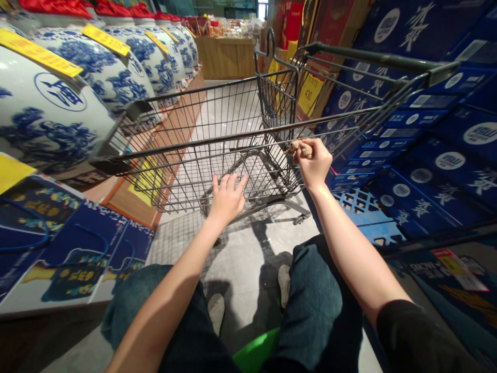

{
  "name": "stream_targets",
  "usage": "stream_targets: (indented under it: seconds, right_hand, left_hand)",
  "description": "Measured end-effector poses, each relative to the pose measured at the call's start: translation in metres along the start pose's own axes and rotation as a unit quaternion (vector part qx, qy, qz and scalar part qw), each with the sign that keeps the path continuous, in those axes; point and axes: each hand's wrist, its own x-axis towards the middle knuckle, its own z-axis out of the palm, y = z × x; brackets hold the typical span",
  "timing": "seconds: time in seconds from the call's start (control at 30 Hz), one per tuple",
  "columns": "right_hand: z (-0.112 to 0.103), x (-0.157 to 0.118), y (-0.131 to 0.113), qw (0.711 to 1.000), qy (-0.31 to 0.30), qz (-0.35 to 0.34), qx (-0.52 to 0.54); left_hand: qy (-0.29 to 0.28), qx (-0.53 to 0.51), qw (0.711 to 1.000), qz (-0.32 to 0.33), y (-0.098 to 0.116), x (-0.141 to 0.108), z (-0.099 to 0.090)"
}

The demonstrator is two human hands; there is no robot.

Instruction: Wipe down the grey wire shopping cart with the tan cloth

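A dark wire shopping cart (209, 139) stands side-on before me, its basket to the left and its handle end to the right. My left hand (228, 197) lies against the near side of the basket, fingers spread and holding nothing. Farther right, my right hand (315, 161) is closed around a small crumpled tan cloth (301, 148), just below the cart's upper side rail. The cloth is at the wires; whether it presses on them I cannot tell. Most of it is hidden in the fist. Through the wires, the basket shows nothing inside.
Blue-and-white jars (70, 103) with red covers line a wooden ledge (135, 194) at left. Blue gift bags (70, 248) stand in front. Stacked blue cartons (427, 171) wall the right side, near a blue plastic pallet (368, 215). Something green (258, 349) is beneath me.
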Motion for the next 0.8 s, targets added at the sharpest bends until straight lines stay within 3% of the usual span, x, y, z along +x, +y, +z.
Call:
stream_targets:
  seconds: [0.23, 0.4, 0.47, 0.57, 0.63, 0.7, 0.8]
  right_hand:
    - [-0.008, 0.0, 0.004, 1.0, -0.012, -0.022, -0.015]
    - [-0.006, -0.007, -0.002, 0.999, -0.018, 0.027, -0.018]
    - [-0.001, -0.016, -0.008, 0.996, -0.066, 0.058, -0.032]
    - [0.005, -0.031, -0.016, 0.975, -0.192, 0.093, -0.067]
    - [0.004, -0.035, -0.017, 0.965, -0.234, 0.099, -0.07]
    - [-0.002, -0.032, -0.014, 0.971, -0.223, 0.074, -0.055]
    - [-0.012, -0.026, -0.006, 0.99, -0.134, 0.029, -0.036]
  left_hand:
    - [0.001, 0.005, 1.0, 0.007, 0.001, -0.003, 0.002]
    - [-0.003, -0.004, 1.0, 0.007, 0.002, -0.005, 0.002]
    - [-0.006, -0.011, 1.0, 0.008, 0.002, -0.004, 0.001]
    - [-0.008, -0.018, 1.0, 0.006, 0.0, -0.003, -0.001]
    - [-0.01, -0.018, 1.0, 0.006, -0.002, -0.002, -0.002]
    - [-0.012, -0.02, 1.0, 0.008, -0.005, -0.002, -0.002]
    - [-0.011, -0.022, 1.0, 0.014, -0.007, -0.004, -0.003]
